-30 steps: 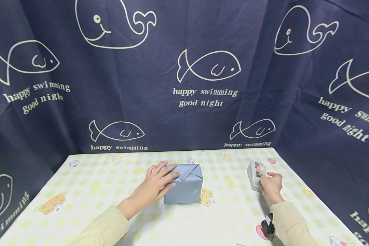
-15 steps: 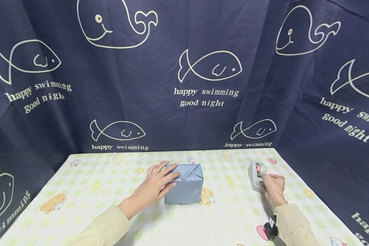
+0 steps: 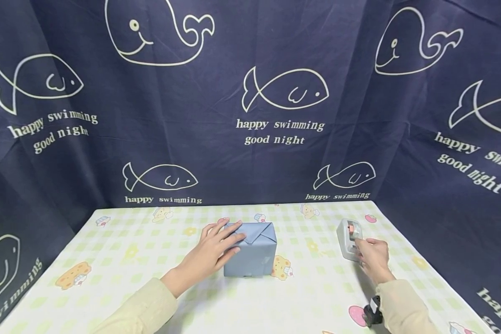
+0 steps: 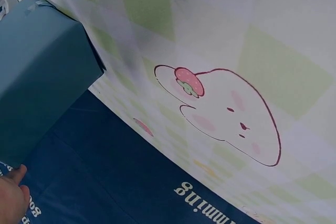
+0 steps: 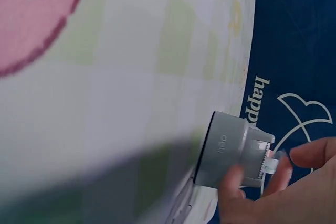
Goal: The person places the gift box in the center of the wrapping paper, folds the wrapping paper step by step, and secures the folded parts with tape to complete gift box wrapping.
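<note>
A blue paper-wrapped box [image 3: 250,261] stands on the table, its folded flap on top. My left hand [image 3: 210,249] rests on the box's upper left, fingers spread and mostly straight. The left wrist view catches only some fingertips [image 4: 17,174] beneath the box. At the right, a grey tape dispenser [image 3: 344,242] with an orange-red core sits on the cloth, and my right hand [image 3: 374,260] is at its near end. Up close, thumb and fingers pinch a short clear strip of tape [image 5: 271,166] at the toothed cutter; another fingertip touches the dispenser's body.
A pale green checked tablecloth [image 3: 150,260] with cartoon prints covers the table. Dark blue curtains [image 3: 217,148] with white fish drawings stand behind and at both sides. A black wrist device [image 3: 373,311] hangs by the right sleeve.
My right hand has shifted slightly right and toward me at the dispenser's near end. The left hand and box stay in place; the whole view shifts slightly.
</note>
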The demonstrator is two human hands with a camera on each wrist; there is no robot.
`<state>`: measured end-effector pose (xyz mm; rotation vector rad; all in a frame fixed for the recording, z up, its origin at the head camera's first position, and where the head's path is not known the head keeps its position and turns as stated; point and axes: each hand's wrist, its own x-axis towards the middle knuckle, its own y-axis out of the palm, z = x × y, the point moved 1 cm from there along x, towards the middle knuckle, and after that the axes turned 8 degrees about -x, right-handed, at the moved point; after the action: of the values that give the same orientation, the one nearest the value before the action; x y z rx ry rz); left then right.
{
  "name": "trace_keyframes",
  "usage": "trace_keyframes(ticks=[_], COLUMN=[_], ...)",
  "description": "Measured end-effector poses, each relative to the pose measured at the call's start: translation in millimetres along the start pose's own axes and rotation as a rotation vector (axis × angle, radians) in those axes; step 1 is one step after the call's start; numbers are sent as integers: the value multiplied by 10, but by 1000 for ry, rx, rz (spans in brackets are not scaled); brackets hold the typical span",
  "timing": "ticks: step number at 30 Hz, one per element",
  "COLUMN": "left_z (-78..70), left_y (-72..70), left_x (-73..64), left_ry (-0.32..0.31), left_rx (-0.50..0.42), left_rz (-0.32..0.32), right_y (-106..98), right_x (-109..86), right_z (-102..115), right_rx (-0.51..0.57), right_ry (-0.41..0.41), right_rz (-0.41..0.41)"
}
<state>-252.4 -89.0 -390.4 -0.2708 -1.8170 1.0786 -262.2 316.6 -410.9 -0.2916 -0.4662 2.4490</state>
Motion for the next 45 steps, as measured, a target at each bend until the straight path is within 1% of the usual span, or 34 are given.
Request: trace_keyframes(ticks=[3,5,7,9,11,14,18,22,26,29,36,45], left_z=[5,5,3,-2,-5,-1,3,-2,-5,-9,-13,-13], left_y=[2,-1,-5,-11,-11,-5,0,-4,-6,-11,-13,-14], left_x=[0,-1,-1,2,5,6,3,4,6,8,8,7], left_ry=[-4,-11,-14,-16,-13,-17,-23,-11,-2,0,0,-6], left_rx=[1,3,3,3,6,9,11,8,7,4,-6,-6], left_rz=[3,7,10,11,10,15,19,5,-3,-3,-2,3], right_y=[-22,-45,-72,-93,-106,-113,-123,-137,-143,-144,-143,-133], right_x=[-4,-2,-19,-26,-33,-23,-3,8,5,1,-7,0], right_z=[6,3,13,12,3,-27,-63,-89,-108,-117,-118,-92], right_rx=[-100,-151,-178,-193,-206,-218,-238,-248,-243,-259,-367,-460], right_ry=[9,15,-1,5,4,2,-27,-53,-61,-67,-109,-163], right_rz=[8,39,72,105,116,105,85,85,83,71,10,14])
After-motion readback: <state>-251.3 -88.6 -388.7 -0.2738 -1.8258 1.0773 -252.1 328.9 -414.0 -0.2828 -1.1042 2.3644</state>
